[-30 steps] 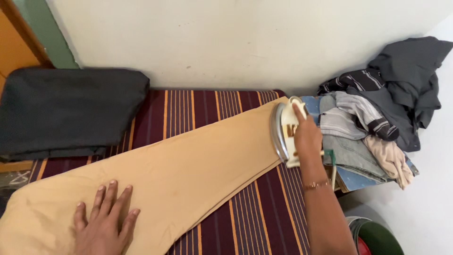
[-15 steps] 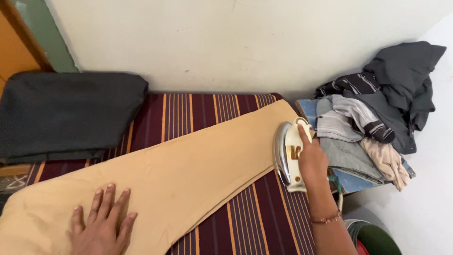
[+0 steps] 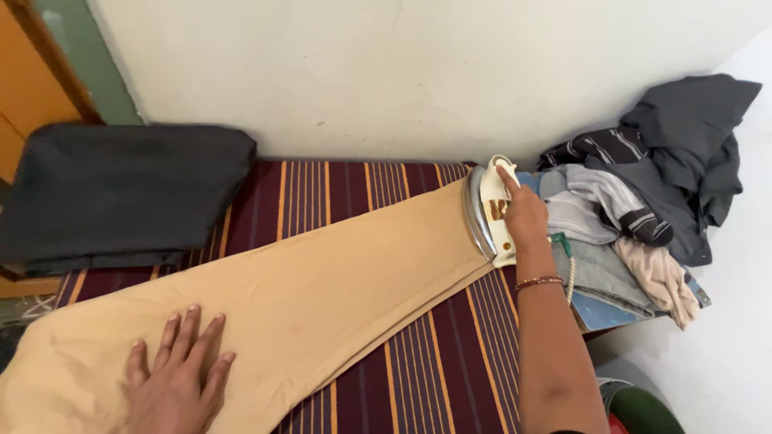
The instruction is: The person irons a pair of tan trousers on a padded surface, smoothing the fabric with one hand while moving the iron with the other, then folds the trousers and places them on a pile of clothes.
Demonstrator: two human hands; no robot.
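A tan garment (image 3: 322,281) lies stretched diagonally over a maroon cloth with orange stripes (image 3: 434,370). My left hand (image 3: 177,374) rests flat on its near left part, fingers spread. My right hand (image 3: 523,213) grips the handle of a cream electric iron (image 3: 486,210), index finger stretched along the top. The iron's metal sole sits on the garment's far right end, near the wall.
A folded dark grey cloth (image 3: 121,193) lies at the left by the wall. A pile of mixed clothes (image 3: 635,201) sits on a blue board at the right. A green and red container (image 3: 643,410) stands at the lower right. An orange door frame (image 3: 40,72) is at the left.
My right hand has slid the iron away from me along the garment's right end, towards the wall. My left hand has stayed flat on the fabric.
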